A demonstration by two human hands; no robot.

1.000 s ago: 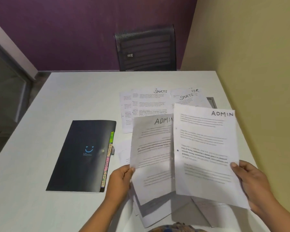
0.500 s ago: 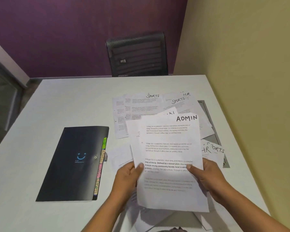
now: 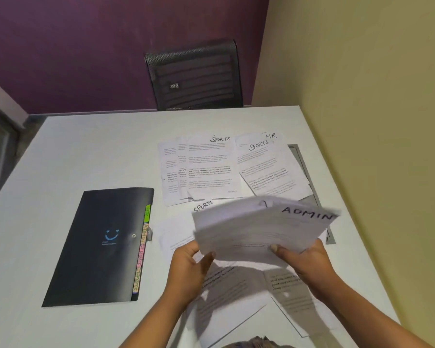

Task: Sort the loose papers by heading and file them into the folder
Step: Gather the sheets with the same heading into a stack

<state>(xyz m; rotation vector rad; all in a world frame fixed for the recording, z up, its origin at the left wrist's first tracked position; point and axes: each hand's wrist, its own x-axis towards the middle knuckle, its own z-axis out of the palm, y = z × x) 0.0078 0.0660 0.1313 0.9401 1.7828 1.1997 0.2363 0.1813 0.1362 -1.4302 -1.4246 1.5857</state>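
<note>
Head view: blurred ADMIN sheets [image 3: 259, 229] over loose papers [image 3: 211, 169]

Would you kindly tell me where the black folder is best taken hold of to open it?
Probably its right long edge, from the right: the black folder lies flat and closed on the table, and its coloured tabs and clasp mark that as the opening side.

Grips blurred ADMIN sheets [image 3: 256, 229] with left hand [image 3: 186, 270] and right hand [image 3: 304, 261], raised off the surface [image 3: 86, 151], right of the closed black folder [image 3: 96, 247]. Shows SPORTS and HR papers [image 3: 211, 169] lying flat beyond the folder's far right corner.
</note>
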